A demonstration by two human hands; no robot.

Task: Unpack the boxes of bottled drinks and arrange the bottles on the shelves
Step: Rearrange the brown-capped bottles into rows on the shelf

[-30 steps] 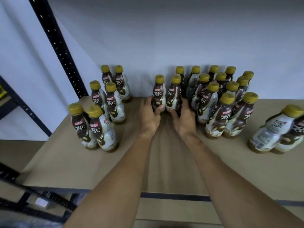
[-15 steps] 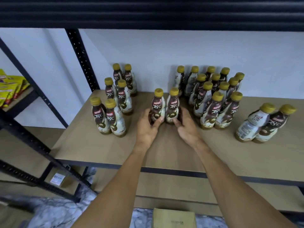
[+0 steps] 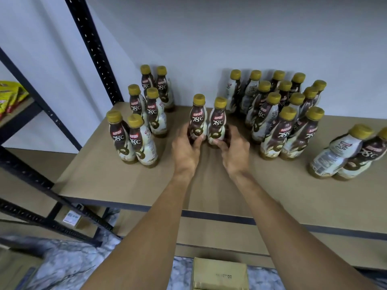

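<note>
Now your left hand curls round the base of the left bottle, your right hand round the right bottle beside it; both bottles stand upright, side by side on the shelf, between a six-bottle group and a larger cluster.

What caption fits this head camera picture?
Left hand grips the left bottle, right hand the right bottle, upright on the shelf.

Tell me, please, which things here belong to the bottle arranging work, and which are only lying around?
Belongs to the job: left hand gripping left bottle; right hand gripping right bottle; other bottles standing on the shelf; cardboard box below.
Only lying around: yellow packets on the next shelf; white label lower down.
</note>
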